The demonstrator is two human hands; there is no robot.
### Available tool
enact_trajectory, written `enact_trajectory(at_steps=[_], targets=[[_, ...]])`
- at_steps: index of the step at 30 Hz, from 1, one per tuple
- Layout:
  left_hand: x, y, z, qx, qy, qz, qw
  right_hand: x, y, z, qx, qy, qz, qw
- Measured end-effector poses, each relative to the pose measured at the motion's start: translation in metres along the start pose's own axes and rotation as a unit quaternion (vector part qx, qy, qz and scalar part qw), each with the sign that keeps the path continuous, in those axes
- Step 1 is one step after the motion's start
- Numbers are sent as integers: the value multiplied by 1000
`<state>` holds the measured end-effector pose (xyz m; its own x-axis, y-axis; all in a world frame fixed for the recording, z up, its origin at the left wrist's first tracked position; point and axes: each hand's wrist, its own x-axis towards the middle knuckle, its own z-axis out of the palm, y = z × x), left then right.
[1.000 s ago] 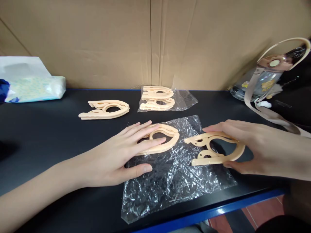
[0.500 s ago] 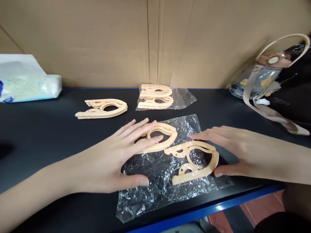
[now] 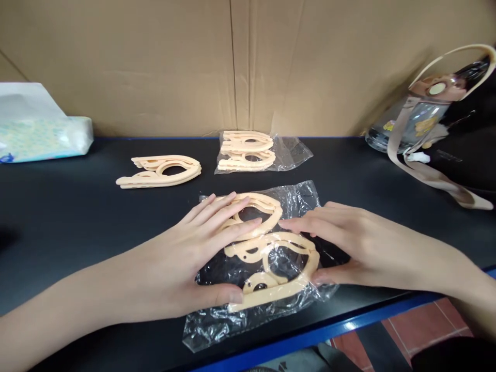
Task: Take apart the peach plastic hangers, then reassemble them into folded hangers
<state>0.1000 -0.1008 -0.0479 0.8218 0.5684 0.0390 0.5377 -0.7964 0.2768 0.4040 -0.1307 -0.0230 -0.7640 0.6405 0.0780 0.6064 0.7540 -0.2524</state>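
Two beige plastic folding hangers lie together at a clear plastic bag (image 3: 211, 328) near the front of the table. My left hand (image 3: 194, 253) lies flat with fingers spread over the left part of the upper hanger (image 3: 267, 199); its thumb rests by the lower hanger's front end. The lower hanger (image 3: 271, 297) sits between my hands, folded. At its right end is my right hand (image 3: 349, 245), fingers stretched and thumb apart, the thumb touching its curved edge and the bag film. The bag's mouth is hard to make out.
Another folded hanger (image 3: 186, 175) lies behind on the black table (image 3: 58, 217). Two bagged hangers (image 3: 248, 163) lie against the cardboard (image 3: 155, 67). A tissue pack (image 3: 46, 139) stands left, a strapped water bottle (image 3: 422, 116) right. The table's blue edge (image 3: 349, 326) runs in front.
My right hand has moved left, and the lower hanger has slid left with it, now just below the upper hanger. My left hand has stayed nearly in place.
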Motion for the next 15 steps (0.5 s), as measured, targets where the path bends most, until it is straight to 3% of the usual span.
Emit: enact_trajectory(at_steps=[5, 15], targets=[[3, 3, 9, 36, 24, 14, 999, 4, 0, 5, 3, 22, -13, 1000], [6, 11, 16, 50, 45, -19, 998, -4, 15, -3, 139, -20, 95, 986]])
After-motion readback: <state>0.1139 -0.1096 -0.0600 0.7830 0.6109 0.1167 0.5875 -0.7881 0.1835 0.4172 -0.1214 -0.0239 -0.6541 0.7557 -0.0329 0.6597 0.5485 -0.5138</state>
